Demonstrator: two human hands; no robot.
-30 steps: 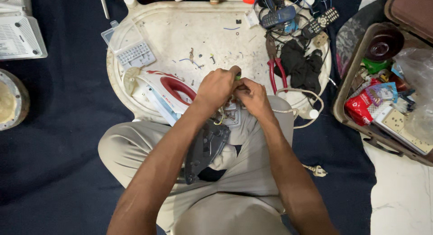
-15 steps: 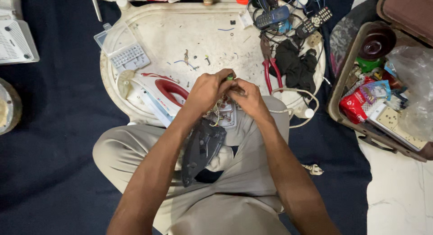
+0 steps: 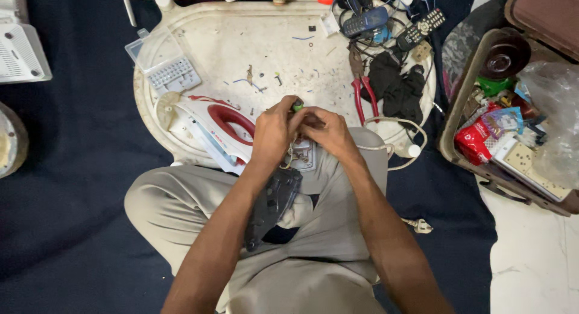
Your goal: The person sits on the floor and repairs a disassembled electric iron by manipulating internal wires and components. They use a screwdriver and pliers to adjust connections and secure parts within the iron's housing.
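While both hands meet over the person's lap, the left hand (image 3: 274, 133) closes around a tool with a green handle tip (image 3: 297, 105), which pokes up between the two hands at their upper edge. The right hand (image 3: 329, 132) curls tightly against the left, its fingers pinching something small that cannot be made out. Just below the knuckles sits a small pale part with wires (image 3: 300, 156), touching or nearly touching both hands and resting on the trouser leg. Under that, on the lap, lies a dark grey iron soleplate (image 3: 271, 202), tilted along the left forearm.

Just beside the left hand, on its outer side, lies the white and red iron body (image 3: 208, 128), resting on the near edge of a worn white tray (image 3: 253, 46) that carries the loose things. Red-handled pliers (image 3: 363, 91) lie on the tray just beyond the right hand, next to a heap of black cloth (image 3: 395, 88). A clear plastic box of small parts (image 3: 166, 70) sits at the tray's far left corner, well apart from the hands. A remote control (image 3: 422, 26) and a tangle of cables lie at the tray's far right. A white cord (image 3: 401, 142) loops past the right knee, and a white plug (image 3: 419, 225) lies on the dark blue floor covering (image 3: 66, 169).
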